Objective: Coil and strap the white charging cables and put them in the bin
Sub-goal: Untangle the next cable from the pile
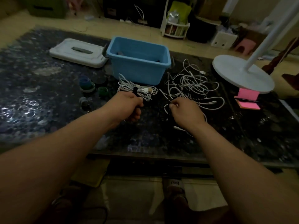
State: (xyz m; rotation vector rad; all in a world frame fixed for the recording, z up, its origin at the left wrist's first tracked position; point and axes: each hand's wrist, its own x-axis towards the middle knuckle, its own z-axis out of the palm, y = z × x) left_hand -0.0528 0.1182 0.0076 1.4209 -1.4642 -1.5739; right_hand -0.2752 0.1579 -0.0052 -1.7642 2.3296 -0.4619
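Curling round a dark cord [146,94], the left grip [129,105] is held at the coiled white bundle [137,88] before the blue bin [137,68]; rightward, a strand of the loose white cables [191,84] is pinched by the right grip [182,110].

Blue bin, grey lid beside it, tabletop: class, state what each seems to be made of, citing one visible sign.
Blue bin: likely moulded plastic, matte; even colour, rolled rim.
Grey lid: probably plastic too; smooth, moulded handle recess.
Tabletop: glossy, perhaps polished stone or glass; bright reflections over dark speckled pattern.
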